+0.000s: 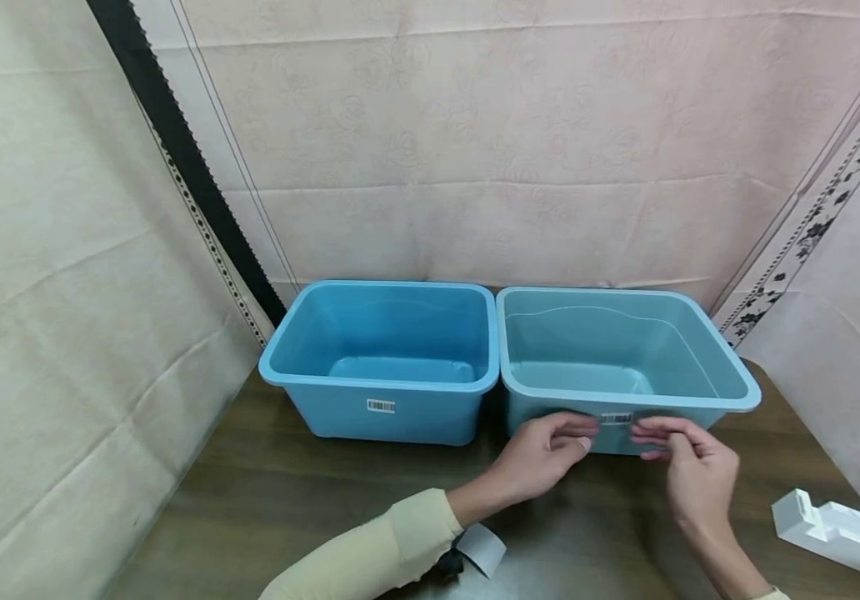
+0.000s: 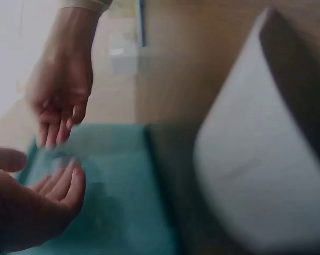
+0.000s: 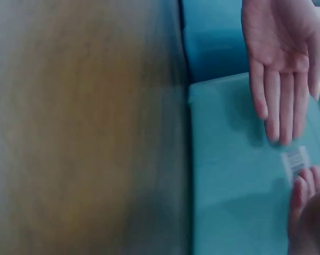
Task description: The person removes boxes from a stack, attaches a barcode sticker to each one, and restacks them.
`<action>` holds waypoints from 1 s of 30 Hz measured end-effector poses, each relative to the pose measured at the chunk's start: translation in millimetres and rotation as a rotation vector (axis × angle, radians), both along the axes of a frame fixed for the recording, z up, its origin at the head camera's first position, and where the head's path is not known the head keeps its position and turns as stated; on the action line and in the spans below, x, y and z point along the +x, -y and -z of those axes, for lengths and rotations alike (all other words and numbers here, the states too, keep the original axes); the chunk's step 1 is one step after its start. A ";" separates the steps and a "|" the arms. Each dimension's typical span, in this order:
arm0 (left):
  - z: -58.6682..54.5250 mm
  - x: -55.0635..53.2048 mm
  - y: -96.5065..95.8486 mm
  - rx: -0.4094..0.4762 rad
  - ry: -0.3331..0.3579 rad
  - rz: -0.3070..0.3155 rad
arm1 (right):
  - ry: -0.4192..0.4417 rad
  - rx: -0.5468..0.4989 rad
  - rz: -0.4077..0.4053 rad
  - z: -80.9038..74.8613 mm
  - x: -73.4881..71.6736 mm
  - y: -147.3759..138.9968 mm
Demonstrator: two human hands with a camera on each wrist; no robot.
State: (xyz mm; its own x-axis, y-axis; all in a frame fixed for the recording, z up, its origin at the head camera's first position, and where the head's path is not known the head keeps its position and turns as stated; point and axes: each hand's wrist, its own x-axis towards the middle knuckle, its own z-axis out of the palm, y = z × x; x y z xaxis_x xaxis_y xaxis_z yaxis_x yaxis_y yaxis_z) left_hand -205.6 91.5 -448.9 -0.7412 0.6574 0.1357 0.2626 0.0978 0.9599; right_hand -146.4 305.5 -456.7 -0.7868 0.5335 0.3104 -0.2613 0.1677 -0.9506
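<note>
My left hand (image 1: 538, 457) is in front of the right-hand teal tub (image 1: 550, 412), fingers extended toward the barcode label (image 1: 616, 418) on its front wall. On the label's other side is my right hand (image 1: 702, 473), its fingers pointing back toward the left hand. A gap lies between the two hands, and neither holds anything. In the right wrist view the left palm (image 3: 282, 40) faces the camera with straight fingers. Whether the fingertips touch the tub wall I cannot tell. Beside it stands a bluer tub (image 1: 392, 417) with its own label; no contents show in either tub.
A white block-like piece (image 1: 842, 535) with a stepped top lies at the table's right side. A pale grey curved piece (image 1: 482, 548) and something black sit by the left sleeve. Cloth walls (image 1: 475, 125) enclose the brown table (image 1: 250, 492) behind and at both sides.
</note>
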 end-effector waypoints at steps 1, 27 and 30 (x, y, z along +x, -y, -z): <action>-5.8 1.2 6.7 -0.005 -0.001 0.021 | -0.064 -0.014 0.045 -3.8 1.6 -1.6; -88.9 -113.6 327.2 -0.213 -0.123 -0.669 | 0.201 0.350 0.469 -51.7 4.5 -97.7; -74.6 -115.3 333.7 -0.338 -0.039 -0.635 | 0.376 0.306 0.307 -47.0 2.8 -103.4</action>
